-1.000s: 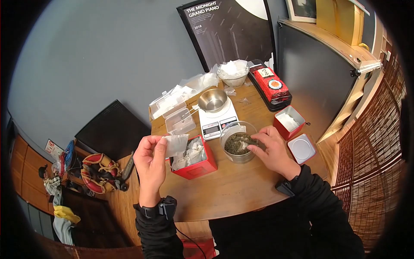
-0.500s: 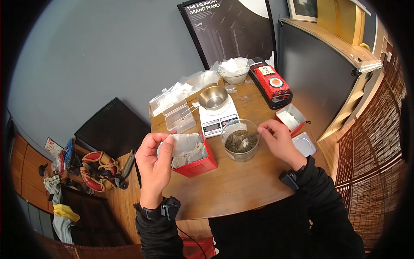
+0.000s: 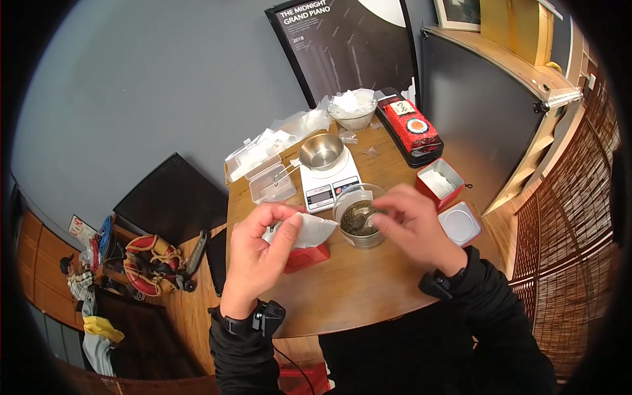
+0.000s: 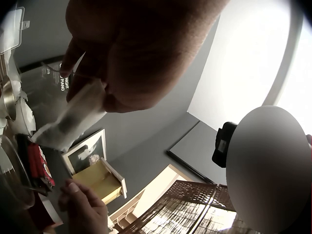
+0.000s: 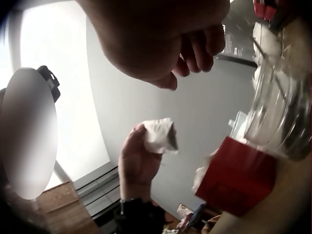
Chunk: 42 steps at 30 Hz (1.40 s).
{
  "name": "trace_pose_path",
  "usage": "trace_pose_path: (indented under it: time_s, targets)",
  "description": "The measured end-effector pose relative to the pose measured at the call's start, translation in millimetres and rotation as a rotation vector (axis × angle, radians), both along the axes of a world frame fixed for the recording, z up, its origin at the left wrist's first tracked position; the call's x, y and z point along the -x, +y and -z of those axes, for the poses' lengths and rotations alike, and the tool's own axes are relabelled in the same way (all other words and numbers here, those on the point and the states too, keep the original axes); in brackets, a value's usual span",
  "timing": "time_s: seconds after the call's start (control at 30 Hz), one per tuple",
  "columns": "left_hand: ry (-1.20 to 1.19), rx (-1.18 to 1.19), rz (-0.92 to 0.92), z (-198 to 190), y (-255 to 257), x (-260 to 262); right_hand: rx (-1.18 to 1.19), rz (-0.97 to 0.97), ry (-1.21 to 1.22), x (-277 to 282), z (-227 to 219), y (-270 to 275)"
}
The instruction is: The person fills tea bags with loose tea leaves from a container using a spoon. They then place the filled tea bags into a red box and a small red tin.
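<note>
My left hand (image 3: 261, 253) pinches a white pouch (image 3: 315, 232) between thumb and fingers, above a red tin (image 3: 306, 258). In the right wrist view the pouch (image 5: 158, 135) looks bulged and its lower end is darkened. My right hand (image 3: 418, 227) hovers at the right side of a clear glass container (image 3: 365, 242) holding dark dried leaves (image 3: 352, 217). A metal spoon (image 3: 367, 222) lies in these, close to the fingertips. Whether my right fingers pinch its handle is unclear; in the right wrist view the hand (image 5: 165, 39) has bent fingers.
A white scale (image 3: 329, 183) carries a steel bowl (image 3: 321, 153). Clear plastic boxes (image 3: 273, 184) and a heaped glass bowl (image 3: 353, 120) stand behind. To the right are a red package (image 3: 413, 126), a second red tin (image 3: 438, 187) and its lid (image 3: 459, 226).
My left hand and the pouch have shifted right from over the red tin towards the glass container. My right hand rose away, then came back over the container's right side.
</note>
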<state>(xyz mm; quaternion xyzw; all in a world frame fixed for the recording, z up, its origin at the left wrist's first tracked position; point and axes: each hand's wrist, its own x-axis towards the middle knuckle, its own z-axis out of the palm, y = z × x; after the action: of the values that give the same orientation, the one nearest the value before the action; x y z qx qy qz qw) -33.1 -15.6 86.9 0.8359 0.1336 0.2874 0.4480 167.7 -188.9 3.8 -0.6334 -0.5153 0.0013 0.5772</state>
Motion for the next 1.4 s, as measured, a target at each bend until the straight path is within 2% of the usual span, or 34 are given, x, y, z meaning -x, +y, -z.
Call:
trace_pose_path:
  time_s: [0.03, 0.07, 0.1, 0.13, 0.23, 0.33, 0.4, 0.47, 0.5, 0.53, 0.6, 0.77, 0.83, 1.07, 1.13, 1.2, 1.27, 1.4]
  targets:
    - [0.001, -0.003, 0.003, 1, 0, -2, -0.009, -0.143, 0.046, 9, -8, 2]
    - [0.022, -0.04, 0.037, 3, 0, -5, -0.013, -0.141, 0.047, 15, -13, 6]
    - [0.043, -0.076, 0.07, 4, -2, -7, 0.001, -0.222, 0.094, 21, -17, 9]
    - [0.072, 0.147, 0.089, -7, -17, -11, 0.014, -0.304, 0.142, 24, -19, 11]
    - [0.146, 0.071, 0.11, -5, -18, -15, 0.026, -0.368, 0.172, 25, -13, 19]
    - [0.138, 0.107, 0.114, 1, -19, -19, 0.038, -0.431, 0.193, 23, 0, 21]
    - [0.124, 0.141, 0.117, 11, -18, -21, 0.019, -0.424, 0.276, 26, 5, 21]
    - [-0.14, 0.264, 0.102, 32, -17, -20, -0.001, -0.414, 0.36, 30, 9, 19]
    - [-0.14, 0.264, 0.105, 37, -22, -19, -0.045, -0.401, 0.473, 31, 10, 19]
    - [-0.203, 0.374, 0.075, 42, -28, -18, -0.088, -0.387, 0.586, 32, 12, 18]
    - [-0.306, 0.508, 0.07, 61, -36, -19, -0.106, -0.359, 0.622, 33, 17, 18]
    - [-0.217, 0.435, -0.012, 96, -47, -16, -0.146, -0.302, 0.654, 42, 30, 22]
    - [-0.252, 0.507, -0.072, 106, -50, -17, -0.161, -0.277, 0.722, 47, 35, 24]
    - [-0.294, 0.455, -0.152, 112, -52, -15, -0.128, -0.315, 0.826, 53, 41, 27]
    - [-0.32, 0.467, -0.172, 114, -56, -17, -0.089, -0.307, 0.995, 57, 43, 29]
    - [-0.347, 0.48, -0.186, 118, -61, -22, -0.119, -0.32, 1.062, 61, 47, 32]
    - [-0.35, 0.269, -0.22, 127, -65, -27, -0.149, -0.331, 1.128, 64, 51, 34]
    - [-0.277, 0.218, -0.242, 130, -65, -29, -0.15, -0.328, 1.279, 67, 56, 34]
